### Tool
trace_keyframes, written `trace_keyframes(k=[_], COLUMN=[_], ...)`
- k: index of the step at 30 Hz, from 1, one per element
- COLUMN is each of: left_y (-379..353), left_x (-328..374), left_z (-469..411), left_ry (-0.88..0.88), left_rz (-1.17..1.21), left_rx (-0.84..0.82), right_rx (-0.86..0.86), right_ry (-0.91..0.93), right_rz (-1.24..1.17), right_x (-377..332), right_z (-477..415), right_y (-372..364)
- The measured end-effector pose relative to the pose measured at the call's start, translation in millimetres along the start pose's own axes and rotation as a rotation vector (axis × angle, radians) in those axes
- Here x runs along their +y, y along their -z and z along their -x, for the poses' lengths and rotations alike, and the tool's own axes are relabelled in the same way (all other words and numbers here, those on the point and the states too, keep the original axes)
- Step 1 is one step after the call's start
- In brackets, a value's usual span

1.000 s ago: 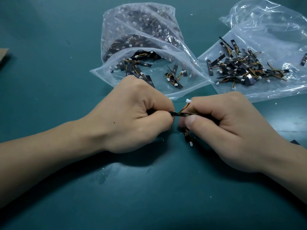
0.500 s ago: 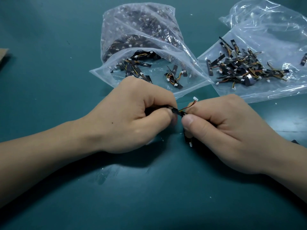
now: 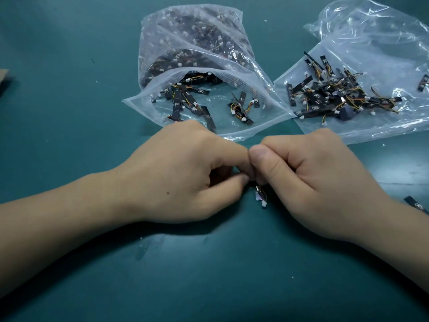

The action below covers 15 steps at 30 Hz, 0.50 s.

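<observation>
your left hand (image 3: 185, 173) and right hand (image 3: 308, 182) are pressed together, thumbs and forefingers curled and pinching one strip (image 3: 261, 198) between them, just above the table (image 3: 69, 126). only its wire tail and white plug show below your fingertips; the rest is hidden, so whether the piece is finished i cannot tell. judging by the piles, you are early on. the left bag (image 3: 220, 108) is still packed with strips, while the right bag (image 3: 371, 31) carries a modest heap (image 3: 336, 96) on top, likely the done ones. one lone piece (image 3: 415, 204) lies by your right wrist.
</observation>
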<state>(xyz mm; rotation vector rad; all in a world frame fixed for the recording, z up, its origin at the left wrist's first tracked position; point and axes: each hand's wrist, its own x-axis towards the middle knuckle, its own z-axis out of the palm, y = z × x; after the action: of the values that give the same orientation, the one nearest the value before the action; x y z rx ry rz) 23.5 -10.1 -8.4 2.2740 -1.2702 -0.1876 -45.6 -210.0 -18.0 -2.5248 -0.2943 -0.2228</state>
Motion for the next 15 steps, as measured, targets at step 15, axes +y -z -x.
trace_keyframes(k=[15], left_y=[-3.2], left_x=[5.1], left_z=[-1.3], left_ry=[-0.04], left_rz=[-0.004], left_rx=[-0.052], right_rx=[0.102], right_ry=[-0.017], right_rz=[-0.267], right_x=[2.8], right_z=[-0.9], right_y=[1.8])
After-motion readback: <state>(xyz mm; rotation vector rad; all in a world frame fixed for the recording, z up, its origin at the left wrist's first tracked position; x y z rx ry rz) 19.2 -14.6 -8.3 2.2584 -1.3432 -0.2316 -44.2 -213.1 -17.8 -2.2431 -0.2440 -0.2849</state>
